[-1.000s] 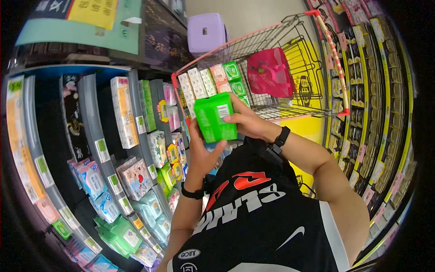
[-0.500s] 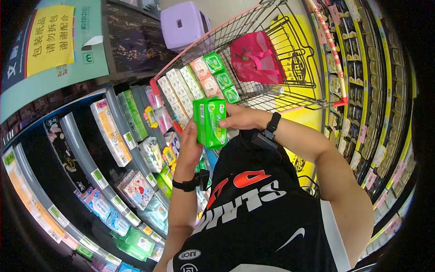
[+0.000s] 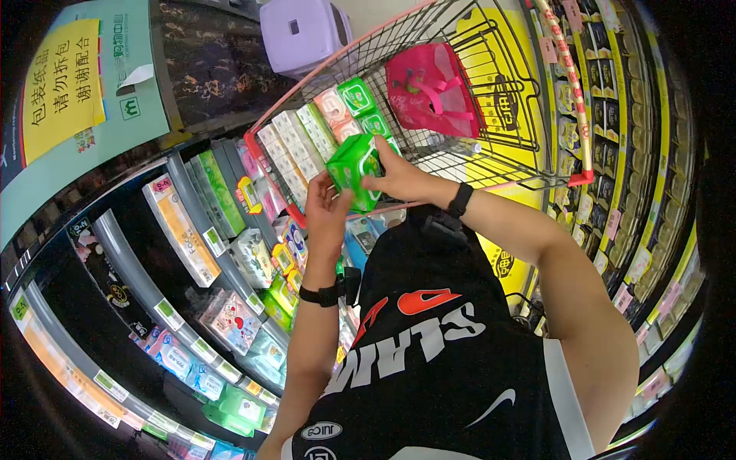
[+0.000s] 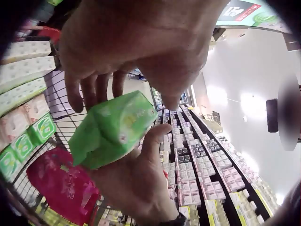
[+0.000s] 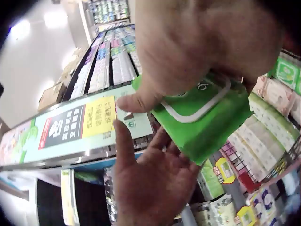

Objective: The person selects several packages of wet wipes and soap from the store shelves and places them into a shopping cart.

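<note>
In the head view, a green pack of wet wipes is held over the near side of a shopping cart. My right hand grips the pack from its right side, thumb toward me. The left hand lies at the pack's left side with fingers spread loosely. In the right wrist view, the pack shows a white-outlined lid, partly covered by the right hand. There the left palm faces up, its fingers reaching under the pack's edge. Tissue packs and green packs stand in the cart.
A red-pink bag lies in the cart. Beyond the cart stands a purple stool. Shelves with boxed and bagged tissues run along the left, and another stocked shelf lines the right.
The wipes pack was turned from its barcode face to its printed side, then tilted and moved up toward the cart. The left hand has loosened from it. The view has shifted toward the left-hand shelves.
</note>
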Demonstrator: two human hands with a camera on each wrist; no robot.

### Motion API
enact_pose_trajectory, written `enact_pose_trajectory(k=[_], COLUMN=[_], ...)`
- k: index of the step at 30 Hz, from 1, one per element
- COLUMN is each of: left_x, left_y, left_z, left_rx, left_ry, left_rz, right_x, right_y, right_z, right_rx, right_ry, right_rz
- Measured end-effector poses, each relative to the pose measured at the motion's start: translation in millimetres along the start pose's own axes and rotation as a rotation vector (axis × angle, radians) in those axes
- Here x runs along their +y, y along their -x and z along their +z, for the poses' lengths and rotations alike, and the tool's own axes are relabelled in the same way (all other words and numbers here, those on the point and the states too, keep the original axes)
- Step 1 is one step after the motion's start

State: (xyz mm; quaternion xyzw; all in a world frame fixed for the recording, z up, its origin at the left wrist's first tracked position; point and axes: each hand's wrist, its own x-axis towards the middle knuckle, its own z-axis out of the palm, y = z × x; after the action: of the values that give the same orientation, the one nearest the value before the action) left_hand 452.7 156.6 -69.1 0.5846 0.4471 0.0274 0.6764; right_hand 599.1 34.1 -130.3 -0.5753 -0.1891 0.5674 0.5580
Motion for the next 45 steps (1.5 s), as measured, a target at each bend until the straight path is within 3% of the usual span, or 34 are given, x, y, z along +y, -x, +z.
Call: enact_pose_trajectory(k=[2, 5, 9, 13, 18, 24, 29, 31, 34, 35, 36, 37, 39, 41, 45], left_x=[4, -2, -14, -24, -37, -76, -132, -146, -168, -181, -179, -179, -182, -188, -194], left_y=[-7, -16, -25, -29, -44, -78, -110, -112, -114, -114, -110, -102, -88, -75, -45], left_z=[6, 5, -3, -9, -12, -1, 9, 13, 12, 6, 3, 0, -6, -15, -34], left_rx=[0.007, 0.068, 0.106, 0.054, 0.031, 0.01, 0.018, -0.02, -0.04, -0.104, -0.171, -0.239, -0.233, -0.178, -0.118], left_ry=[-0.078, -0.151, -0.029, 0.139, 0.151, 0.191, 0.171, 0.065, -0.15, -0.101, -0.052, 0.001, -0.127, -0.348, -0.482], left_rz=[0.065, 0.065, -0.086, -0.126, -0.106, -0.158, -0.278, -0.264, -0.296, -0.299, -0.306, -0.319, -0.201, -0.11, -0.015], right_x=[4, 25, -9, 3, 13, 60, 112, 153, 198, 207, 250, 198, 210, 232, 254], right_y=[-4, -12, -11, -18, -29, -50, -64, -71, -90, -97, -108, -106, -119, -137, -154], right_z=[-3, -3, -5, -2, -2, -14, -39, -51, -72, -79, -89, -86, -88, -98, -101], right_rx=[-0.076, -0.075, -0.076, -0.06, -0.013, 0.087, 0.061, 0.063, 0.158, 0.187, 0.26, 0.253, 0.378, 0.38, 0.387], right_ry=[-0.106, 0.052, 0.027, -0.222, -0.213, -0.119, -0.208, -0.228, -0.155, -0.137, -0.148, -0.202, -0.117, -0.028, 0.098], right_rz=[-0.034, -0.131, 0.165, 0.185, 0.201, 0.23, 0.385, 0.519, 0.488, 0.486, 0.459, 0.535, 0.504, 0.48, 0.49])
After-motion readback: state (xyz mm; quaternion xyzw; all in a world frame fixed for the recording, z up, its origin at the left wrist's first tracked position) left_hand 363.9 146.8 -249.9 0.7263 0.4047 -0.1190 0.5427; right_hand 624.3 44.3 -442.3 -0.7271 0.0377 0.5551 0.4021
